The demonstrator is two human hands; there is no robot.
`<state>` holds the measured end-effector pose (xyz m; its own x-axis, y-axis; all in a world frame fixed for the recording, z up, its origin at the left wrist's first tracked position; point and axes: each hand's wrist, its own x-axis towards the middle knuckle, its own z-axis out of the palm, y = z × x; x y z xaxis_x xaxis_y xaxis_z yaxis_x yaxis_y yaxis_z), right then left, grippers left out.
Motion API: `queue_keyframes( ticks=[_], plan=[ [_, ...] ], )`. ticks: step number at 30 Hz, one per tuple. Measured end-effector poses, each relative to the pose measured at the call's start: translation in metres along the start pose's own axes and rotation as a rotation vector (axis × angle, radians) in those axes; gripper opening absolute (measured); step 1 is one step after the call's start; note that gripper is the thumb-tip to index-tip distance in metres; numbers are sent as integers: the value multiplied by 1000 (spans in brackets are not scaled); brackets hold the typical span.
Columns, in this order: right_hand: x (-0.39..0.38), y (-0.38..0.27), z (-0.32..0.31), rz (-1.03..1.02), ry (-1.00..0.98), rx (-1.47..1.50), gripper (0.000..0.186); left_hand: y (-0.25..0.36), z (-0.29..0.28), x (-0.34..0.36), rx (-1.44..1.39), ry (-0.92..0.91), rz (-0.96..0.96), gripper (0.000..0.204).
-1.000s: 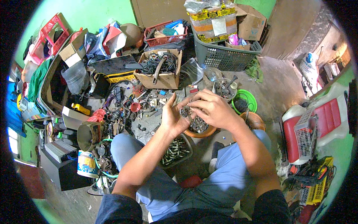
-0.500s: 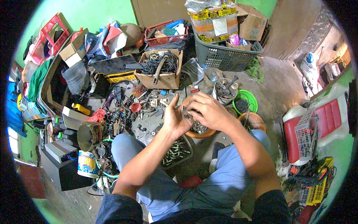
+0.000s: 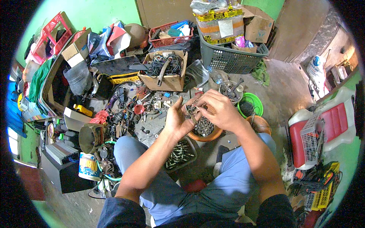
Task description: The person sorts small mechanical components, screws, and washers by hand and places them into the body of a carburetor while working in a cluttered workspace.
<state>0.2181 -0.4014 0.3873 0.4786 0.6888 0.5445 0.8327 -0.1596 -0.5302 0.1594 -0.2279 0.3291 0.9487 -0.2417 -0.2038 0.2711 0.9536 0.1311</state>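
Observation:
My left hand (image 3: 178, 121) is cupped with its thumb raised, and several small dark metal parts (image 3: 191, 109) rest in its palm and fingers. Against them my right hand (image 3: 218, 112) comes in from the right, thumb and fingertips pinched together. What those fingertips grip is too small to make out. Just below both hands stands an orange bowl (image 3: 213, 136) of small metal hardware, partly covered by them. A dark tray (image 3: 193, 155) of bolt-like pieces sits between my knees, in part behind my left forearm.
Loose parts and a red funnel (image 3: 139, 109) litter the floor at left. Ahead is a cardboard box (image 3: 167, 84) of cables. To the right are a tub of metal parts (image 3: 232, 99), a green basin (image 3: 258, 99) and another orange bowl (image 3: 262, 125). A grey crate (image 3: 228, 59) stands behind.
My right hand has shifted slightly, its fingers now less curled over the left palm, so more of the metal parts shows. Both hands stay over the orange bowl.

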Motion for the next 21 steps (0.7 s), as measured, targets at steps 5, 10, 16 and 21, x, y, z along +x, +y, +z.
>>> queue_keyframes(
  ticks=[5, 10, 16, 21],
  plan=[
    [0, -1, -5, 9, 36, -62, 18, 2, 8, -3, 21, 70, 47, 55],
    [-3, 7, -18, 112, -74, -137, 24, 5, 8, -2, -27, 5, 44, 59],
    [-5, 8, -30, 247, -188, -151, 25, 6, 7, -1, -21, -42, 35, 62],
    [-9, 11, -16, 135, -106, -158, 23, 1, 6, -2, 82, 59, -1, 60]
  ],
)
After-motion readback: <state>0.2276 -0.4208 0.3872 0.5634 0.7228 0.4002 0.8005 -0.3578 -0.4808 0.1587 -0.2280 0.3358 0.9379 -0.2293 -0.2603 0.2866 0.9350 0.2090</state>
